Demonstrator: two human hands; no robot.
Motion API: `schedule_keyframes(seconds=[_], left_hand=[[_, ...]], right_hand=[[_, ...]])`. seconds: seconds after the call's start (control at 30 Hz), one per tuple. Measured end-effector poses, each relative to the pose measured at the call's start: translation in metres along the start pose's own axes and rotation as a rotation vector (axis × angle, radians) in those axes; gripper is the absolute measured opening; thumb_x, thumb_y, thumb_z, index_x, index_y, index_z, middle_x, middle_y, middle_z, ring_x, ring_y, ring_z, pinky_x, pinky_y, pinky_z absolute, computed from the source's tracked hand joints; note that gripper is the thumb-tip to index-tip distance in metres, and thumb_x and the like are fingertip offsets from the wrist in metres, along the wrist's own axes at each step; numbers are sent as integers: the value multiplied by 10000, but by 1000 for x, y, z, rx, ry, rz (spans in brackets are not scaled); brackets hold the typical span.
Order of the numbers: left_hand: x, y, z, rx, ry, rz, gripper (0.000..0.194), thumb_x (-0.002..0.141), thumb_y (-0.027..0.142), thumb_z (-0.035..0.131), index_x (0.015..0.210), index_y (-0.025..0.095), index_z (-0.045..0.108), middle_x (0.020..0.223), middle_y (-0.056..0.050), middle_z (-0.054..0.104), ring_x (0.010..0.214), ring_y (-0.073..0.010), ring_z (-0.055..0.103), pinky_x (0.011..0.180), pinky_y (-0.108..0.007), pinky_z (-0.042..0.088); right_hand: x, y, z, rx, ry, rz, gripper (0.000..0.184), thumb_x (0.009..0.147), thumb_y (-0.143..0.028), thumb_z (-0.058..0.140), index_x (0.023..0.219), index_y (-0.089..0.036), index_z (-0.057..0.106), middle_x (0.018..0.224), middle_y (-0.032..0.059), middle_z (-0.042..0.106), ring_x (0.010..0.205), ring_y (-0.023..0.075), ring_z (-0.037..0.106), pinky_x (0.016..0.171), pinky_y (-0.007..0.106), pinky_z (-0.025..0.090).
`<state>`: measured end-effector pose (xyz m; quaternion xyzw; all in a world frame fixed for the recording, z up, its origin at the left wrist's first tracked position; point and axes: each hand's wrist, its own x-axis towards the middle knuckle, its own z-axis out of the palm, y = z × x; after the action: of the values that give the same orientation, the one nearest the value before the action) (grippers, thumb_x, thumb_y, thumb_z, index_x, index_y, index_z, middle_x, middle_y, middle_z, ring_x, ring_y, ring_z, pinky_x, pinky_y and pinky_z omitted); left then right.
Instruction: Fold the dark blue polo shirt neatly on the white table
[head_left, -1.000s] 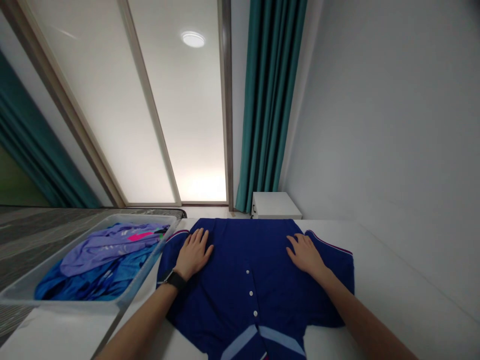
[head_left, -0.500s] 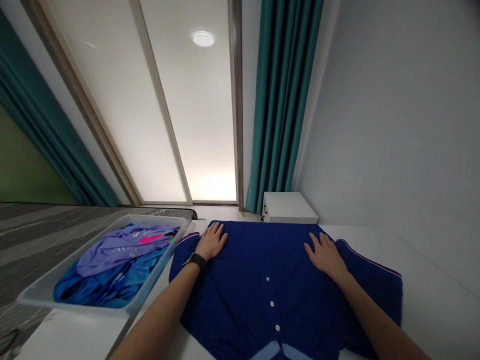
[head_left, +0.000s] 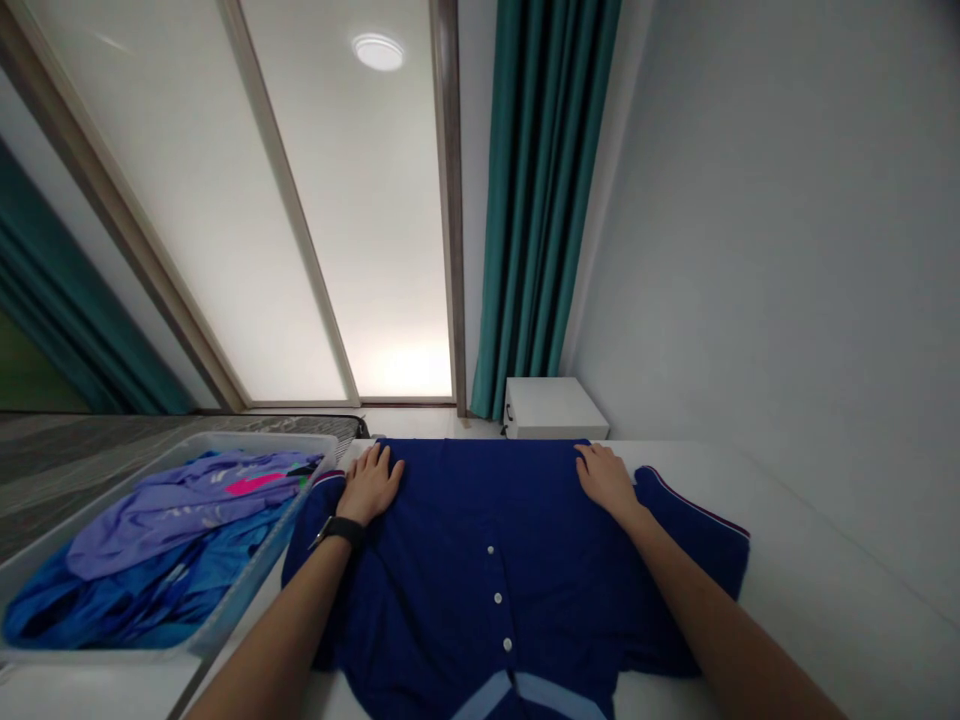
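Note:
A dark blue polo shirt (head_left: 450, 540) lies spread on the white table, its white buttons facing up and its light blue collar toward me. My left hand (head_left: 369, 485) rests flat on the shirt's far left part, fingers spread near the far edge; a black watch is on that wrist. At the far right corner of the shirt, my right hand (head_left: 606, 478) lies with its fingers stretched over the cloth. Both sleeves stick out sideways, with red and white trim on their edges.
A clear plastic bin (head_left: 196, 640) holding purple and blue clothes stands at the left. Beyond the table's far edge is a small white cabinet (head_left: 556, 405), with a teal curtain (head_left: 551, 200) behind it. A grey wall (head_left: 765, 220) rises on the right.
The view has swung a little to the right. My right hand has slid to the shirt's far edge, while my left hand stays flat on the far left part.

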<state>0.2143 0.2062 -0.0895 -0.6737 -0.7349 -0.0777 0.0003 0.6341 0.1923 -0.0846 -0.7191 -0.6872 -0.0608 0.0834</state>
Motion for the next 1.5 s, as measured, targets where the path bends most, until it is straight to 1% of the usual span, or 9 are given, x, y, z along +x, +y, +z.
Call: schedule_keyframes(seconds=[0.23, 0.37, 0.53, 0.63, 0.73, 0.83, 0.93, 1.27, 1.5], left_hand=[[2, -2, 3, 7, 45, 12, 615, 971, 461, 279, 1444, 94, 417, 1529, -159, 364, 1420, -315, 295, 1145, -498, 248], [3, -4, 4, -9, 33, 4, 616, 966, 469, 275, 1442, 106, 423, 1527, -150, 366, 1400, -331, 323, 1132, -501, 268], [5, -7, 7, -35, 68, -5, 631, 963, 468, 274, 1443, 82, 411, 1503, -166, 397, 1370, -341, 365, 1110, -494, 304], [5, -8, 9, -28, 79, -1, 637, 959, 455, 283, 1439, 55, 404, 1497, -184, 398, 1368, -348, 360, 1105, -491, 310], [6, -10, 10, -21, 77, 1, 629, 957, 450, 289, 1434, 59, 416, 1482, -191, 409, 1362, -351, 365, 1096, -488, 320], [7, -11, 12, -19, 94, 13, 613, 956, 451, 300, 1427, 81, 431, 1466, -186, 428, 1352, -349, 376, 1088, -488, 328], [8, -12, 13, -35, 116, 16, 587, 952, 426, 325, 1410, 80, 447, 1448, -184, 450, 1344, -338, 388, 1087, -480, 331], [16, -13, 2, -82, 158, -81, 473, 925, 236, 348, 1317, 46, 534, 1308, -186, 579, 1261, -291, 482, 1089, -401, 324], [51, -18, -13, -178, 31, -249, 396, 902, 364, 422, 997, 96, 698, 1021, -208, 711, 991, -334, 664, 846, -407, 472]], right_hand=[[21, 10, 1, -26, 77, 238, 369, 946, -300, 415, 1137, -55, 614, 1151, 217, 611, 1115, 338, 533, 905, 430, 389], [28, 4, 5, 17, 90, 252, 322, 972, -266, 375, 1110, -79, 598, 1141, 213, 621, 1132, 309, 539, 913, 391, 372], [34, 7, 0, 121, 92, 249, 377, 1022, -252, 221, 1275, -133, 474, 975, 130, 681, 888, 228, 643, 773, 304, 403], [34, 17, -6, 175, 141, 340, 428, 1019, -259, 168, 1377, -155, 379, 1005, 142, 677, 885, 244, 657, 730, 312, 421], [33, 29, -11, 130, 46, 426, 438, 1006, -280, 198, 1396, -186, 374, 1055, 168, 671, 932, 282, 667, 735, 348, 453], [30, 33, -10, 75, -89, 400, 407, 980, -332, 318, 1335, -197, 465, 1052, 170, 683, 953, 311, 673, 763, 389, 479], [26, 26, -7, 64, -122, 344, 394, 953, -340, 390, 1296, -194, 515, 1036, 166, 696, 952, 317, 678, 781, 406, 489], [20, 18, 5, 115, -98, 263, 443, 954, -271, 303, 1335, -230, 527, 1085, 164, 698, 925, 313, 688, 785, 426, 491], [23, 23, 10, 140, -90, 265, 436, 942, -289, 346, 1305, -229, 581, 1086, 167, 697, 908, 293, 688, 790, 404, 491]])
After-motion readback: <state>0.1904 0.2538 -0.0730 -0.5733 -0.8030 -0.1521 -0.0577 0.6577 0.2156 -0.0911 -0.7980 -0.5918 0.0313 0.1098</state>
